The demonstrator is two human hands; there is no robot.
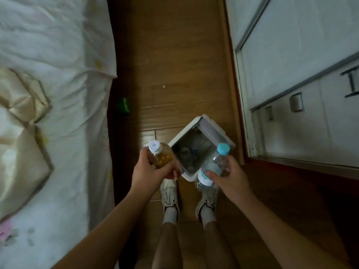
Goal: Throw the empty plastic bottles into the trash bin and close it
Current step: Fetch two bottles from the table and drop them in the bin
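the person's two forearms are coming in from the near edge and are being cut off there, as are the legs between them. the left sneaker [170, 193] and the right sneaker [208, 199] are standing on the wooden floor [174, 65], and the toe of the right one is partly hiding behind a bottle.

the left hand [149, 171] is gripping an amber bottle [162, 158]. its fingers and thumb are curling round the body and covering the lower part, and the white cap is poking out on the far side of the fingers. the right hand [229, 177] is holding a clear bottle [215, 166] with a blue cap. its fingers are wrapping round the middle from the right, with the cap end sticking out far of them and the base near of them.

that is making two bottles, one in each hand, both showing over the rim of the one trash bin [186, 176], which is sitting on the floor just beyond the shoes. its lid [213, 131] is standing open along the far right side. the contents are looking dim and blurred, only crumpled shapes.

farther off on the left, one small green thing [123, 105] is lying by the bed [48, 45], too blurred to name. the bed is being cut off by the left edge, and a white cabinet [301, 94] is running off the right.
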